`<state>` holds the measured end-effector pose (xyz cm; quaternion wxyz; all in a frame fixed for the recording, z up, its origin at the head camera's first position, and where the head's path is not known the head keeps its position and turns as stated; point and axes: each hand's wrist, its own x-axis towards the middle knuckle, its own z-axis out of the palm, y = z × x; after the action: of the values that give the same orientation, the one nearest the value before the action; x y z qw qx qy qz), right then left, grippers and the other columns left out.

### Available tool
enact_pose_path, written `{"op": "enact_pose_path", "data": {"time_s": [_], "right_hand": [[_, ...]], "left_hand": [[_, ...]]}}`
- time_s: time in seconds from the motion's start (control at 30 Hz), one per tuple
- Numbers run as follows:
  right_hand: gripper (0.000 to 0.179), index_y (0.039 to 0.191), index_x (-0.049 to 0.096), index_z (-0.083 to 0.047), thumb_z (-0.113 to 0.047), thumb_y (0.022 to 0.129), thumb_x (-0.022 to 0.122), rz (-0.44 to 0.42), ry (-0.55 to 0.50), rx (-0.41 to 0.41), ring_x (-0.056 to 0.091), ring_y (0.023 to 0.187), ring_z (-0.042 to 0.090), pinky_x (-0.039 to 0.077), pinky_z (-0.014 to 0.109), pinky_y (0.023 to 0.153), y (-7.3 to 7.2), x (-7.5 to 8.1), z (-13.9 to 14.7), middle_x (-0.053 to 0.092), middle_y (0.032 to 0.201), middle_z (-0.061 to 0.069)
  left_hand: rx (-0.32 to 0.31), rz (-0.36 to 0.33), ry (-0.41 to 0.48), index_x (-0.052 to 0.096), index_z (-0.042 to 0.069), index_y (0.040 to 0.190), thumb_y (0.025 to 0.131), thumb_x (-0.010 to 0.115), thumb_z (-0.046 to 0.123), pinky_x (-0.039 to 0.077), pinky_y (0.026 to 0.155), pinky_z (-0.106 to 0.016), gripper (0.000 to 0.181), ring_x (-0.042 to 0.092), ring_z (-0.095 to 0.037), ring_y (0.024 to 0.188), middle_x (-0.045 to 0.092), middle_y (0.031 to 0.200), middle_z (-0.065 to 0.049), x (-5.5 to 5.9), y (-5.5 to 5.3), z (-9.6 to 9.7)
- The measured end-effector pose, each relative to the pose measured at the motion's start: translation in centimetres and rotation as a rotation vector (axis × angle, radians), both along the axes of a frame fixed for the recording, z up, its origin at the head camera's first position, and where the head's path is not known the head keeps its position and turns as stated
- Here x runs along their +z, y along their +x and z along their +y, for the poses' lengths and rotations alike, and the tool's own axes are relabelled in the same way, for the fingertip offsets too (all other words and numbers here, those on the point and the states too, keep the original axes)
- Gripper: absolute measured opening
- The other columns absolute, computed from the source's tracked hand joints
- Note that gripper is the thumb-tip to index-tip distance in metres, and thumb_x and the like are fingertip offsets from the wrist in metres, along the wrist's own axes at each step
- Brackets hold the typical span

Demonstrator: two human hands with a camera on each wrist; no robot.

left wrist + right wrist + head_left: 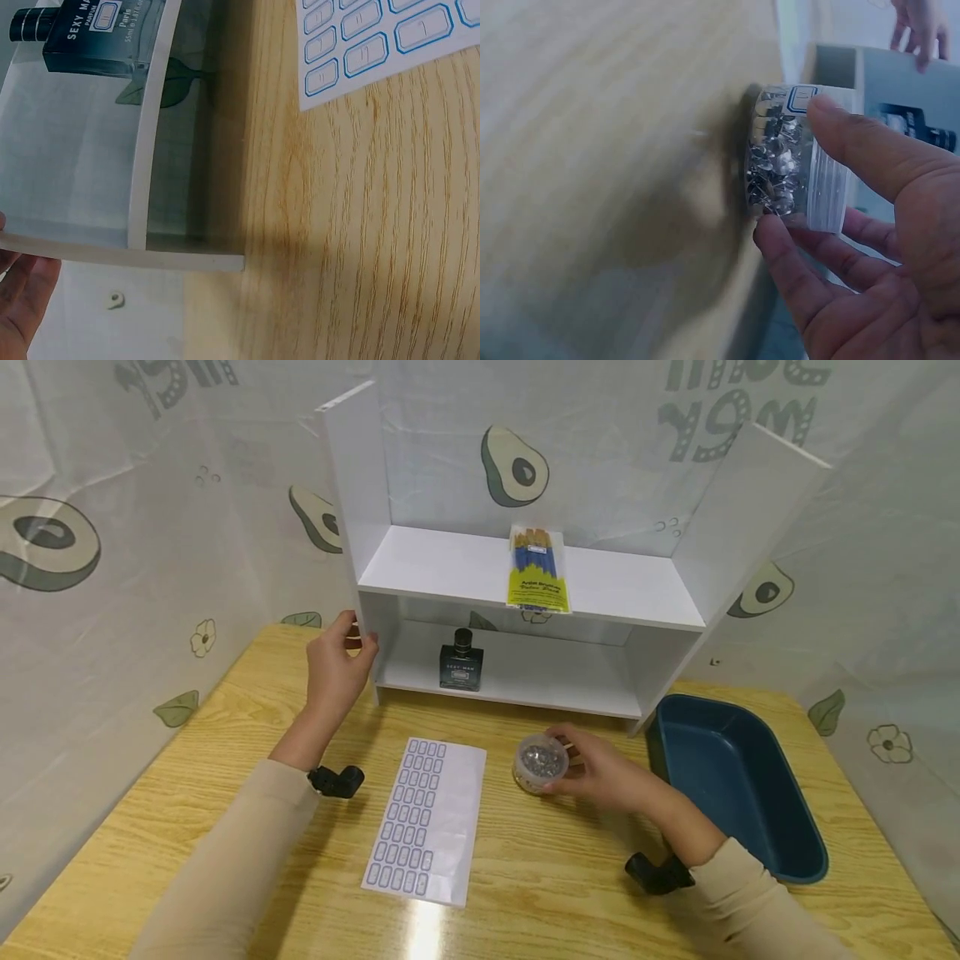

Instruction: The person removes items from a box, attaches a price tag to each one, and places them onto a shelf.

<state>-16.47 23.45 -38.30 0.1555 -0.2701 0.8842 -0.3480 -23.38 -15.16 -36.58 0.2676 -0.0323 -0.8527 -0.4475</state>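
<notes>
My right hand (600, 768) holds a round clear tub of silvery thumbtacks (542, 762) between thumb and fingers, low over the table. In the right wrist view, a blue-bordered sticker (802, 99) shows on the tub's side by the thumb. My left hand (339, 660) grips the edge of the left side panel (358, 502) of a white shelf unit (450, 564). The left wrist view catches only part of that hand (30, 300), with fingers beneath the panel. A dark perfume bottle (461, 667) stands upright on the lower shelf. A packet of artist brushes (537, 570) lies on the upper shelf.
A sheet of blue-bordered stickers (427, 818) lies on the wooden table (525, 893) between my arms; part of it is bare backing. The dark blue basin (731, 785) sits right of the shelf unit. A white avocado-print cloth (600, 443) hangs behind and at both sides.
</notes>
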Motion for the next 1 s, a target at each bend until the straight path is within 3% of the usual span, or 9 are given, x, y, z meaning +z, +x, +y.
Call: {"op": "enact_pose_path", "data": {"time_s": [0.23, 0.5, 1.0], "right_hand": [[0.067, 0.148, 0.043, 0.001, -0.02, 0.096, 0.078, 0.016, -0.001, -0.022, 0.063, 0.125, 0.04, 0.062, 0.046, 0.095, -1.4, 2.8, 1.4, 0.061, 0.134, 0.022], [0.073, 0.155, 0.038, 0.001, -0.023, 0.098, 0.076, 0.092, 0.076, -0.117, 0.06, 0.129, 0.046, 0.058, 0.055, 0.103, -4.1, 6.0, 2.6, 0.058, 0.14, 0.027], [0.075, 0.158, 0.035, 0.003, -0.024, 0.1, 0.073, 0.102, 0.154, -0.127, 0.05, 0.14, 0.051, 0.053, 0.06, 0.108, -7.4, 6.1, 3.3, 0.048, 0.152, 0.032]], "left_hand": [[0.011, 0.02, -0.016, 0.064, -0.002, 0.13, 0.101, 0.063, 0.01, 0.062, 0.091, -0.055, 0.032, 0.074, -0.043, 0.105, 0.074, 0.118, -0.027, -0.2, -0.1, 0.1], [0.022, 0.021, 0.001, 0.065, -0.002, 0.128, 0.1, 0.061, 0.009, 0.063, 0.091, -0.055, 0.03, 0.075, -0.043, 0.105, 0.074, 0.118, -0.026, -0.3, 0.0, 0.2], [0.035, 0.027, 0.0, 0.065, -0.001, 0.128, 0.1, 0.061, 0.009, 0.063, 0.091, -0.054, 0.029, 0.075, -0.042, 0.105, 0.074, 0.118, -0.026, -0.3, 0.0, 0.4]]}}
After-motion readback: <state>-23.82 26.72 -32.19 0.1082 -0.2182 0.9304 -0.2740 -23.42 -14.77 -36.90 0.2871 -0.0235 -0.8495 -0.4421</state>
